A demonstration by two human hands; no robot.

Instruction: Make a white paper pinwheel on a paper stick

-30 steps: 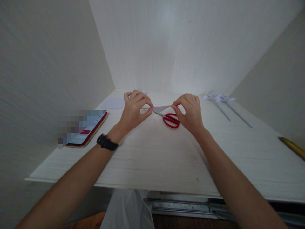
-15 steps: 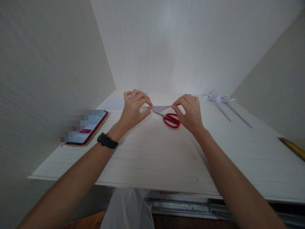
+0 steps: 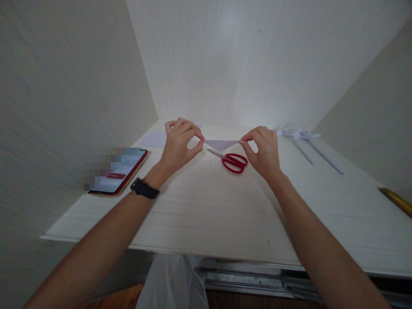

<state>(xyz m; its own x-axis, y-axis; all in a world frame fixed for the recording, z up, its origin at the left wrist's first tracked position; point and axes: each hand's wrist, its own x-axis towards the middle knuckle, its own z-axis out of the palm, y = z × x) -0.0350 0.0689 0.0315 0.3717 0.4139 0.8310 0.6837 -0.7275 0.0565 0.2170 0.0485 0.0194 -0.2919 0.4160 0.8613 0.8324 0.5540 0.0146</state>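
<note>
Between my two hands stretches a pale grey-violet piece of paper [image 3: 221,144], straight along its top edge and pointed at the bottom. My left hand [image 3: 183,139], with a black watch [image 3: 144,188] on the wrist, pinches its left corner between thumb and index finger. The right corner is pinched the same way by my right hand [image 3: 263,150]. Just below the paper lie scissors [image 3: 234,163] with red handles, their blades pointing left. Small scraps [image 3: 203,151] lie near my left fingertips, too small to make out.
A phone [image 3: 119,171] with a lit screen lies at the left of the white surface [image 3: 206,214]. White paper-like sticks [image 3: 325,156] with ruffled ends rest at the right. A pale sheet [image 3: 152,139] is behind my left hand. A golden object [image 3: 395,201] sits at the right edge.
My hands have drawn slightly apart, the right one moving right. More of the paper shows between them, and the scissors' handles are now uncovered by the right hand.
</note>
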